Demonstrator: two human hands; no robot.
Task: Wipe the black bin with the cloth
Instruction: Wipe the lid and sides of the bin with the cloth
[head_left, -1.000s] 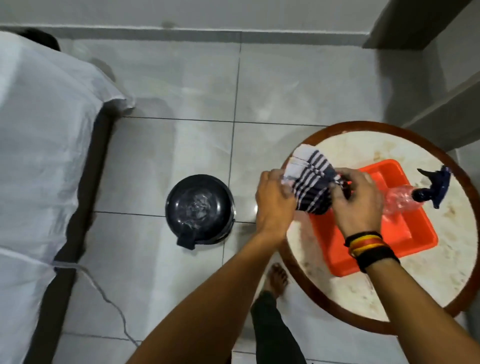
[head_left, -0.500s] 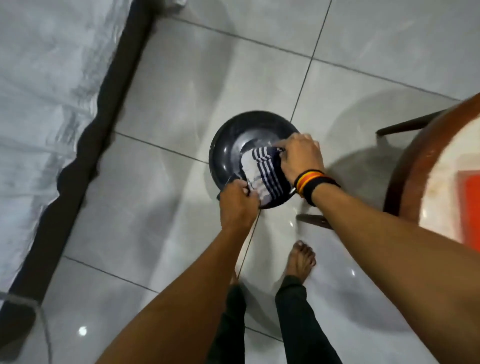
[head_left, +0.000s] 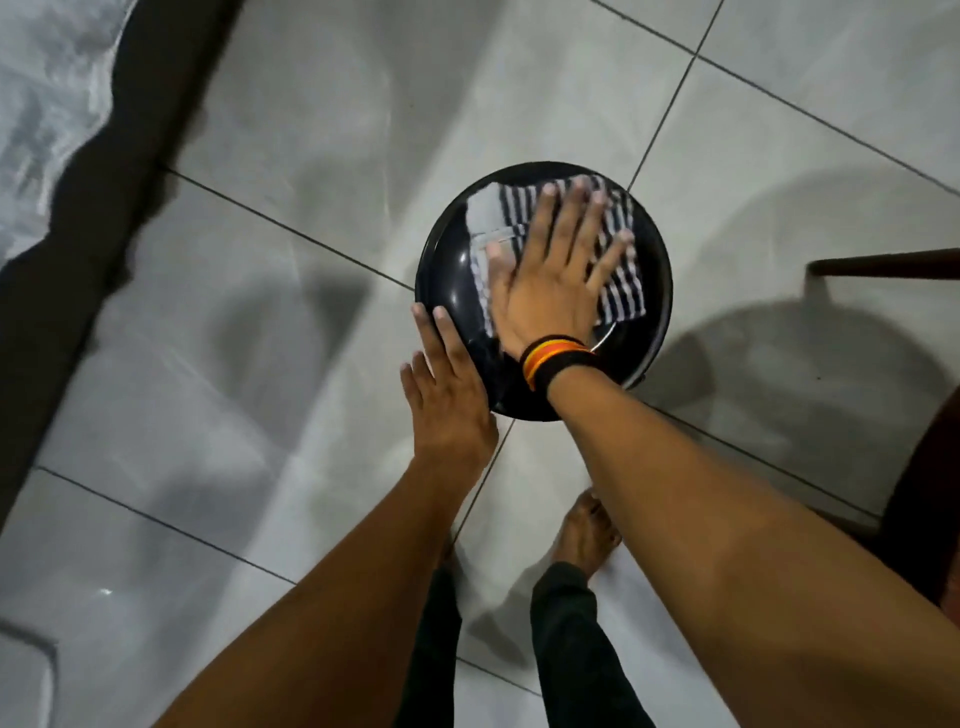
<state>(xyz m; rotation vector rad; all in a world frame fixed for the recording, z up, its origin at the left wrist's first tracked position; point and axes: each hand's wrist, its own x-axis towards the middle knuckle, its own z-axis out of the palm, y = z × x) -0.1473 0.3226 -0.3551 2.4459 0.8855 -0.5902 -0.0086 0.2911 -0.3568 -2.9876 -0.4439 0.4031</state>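
The left hand (head_left: 447, 395) lies flat with its fingers straight and together against the near-left edge of the black bin (head_left: 543, 291), steadying it and gripping nothing. The right hand (head_left: 550, 280) is spread wide, palm down, pressing the cloth (head_left: 618, 280) onto the bin's domed lid; it clamps nothing between its fingers. A black wristband (head_left: 558, 364) with orange and yellow stripes circles the right wrist.

Nearest the camera, both bare forearms reach forward over dark trouser legs (head_left: 576, 654), and a bare foot (head_left: 589, 530) stands on the tiled floor (head_left: 291, 322) just short of the bin.

The bin itself sits on the floor, round and glossy. The cloth, white with dark stripes, covers the far and right part of the lid, its edges showing past the fingertips and the thumb.

At the right edge a dark brown piece of furniture (head_left: 924, 519) cuts into the view; what it is cannot be told. Along the left runs a dark bed base (head_left: 83, 208) with white bedding (head_left: 47, 104) hanging over it, well apart from the bin.
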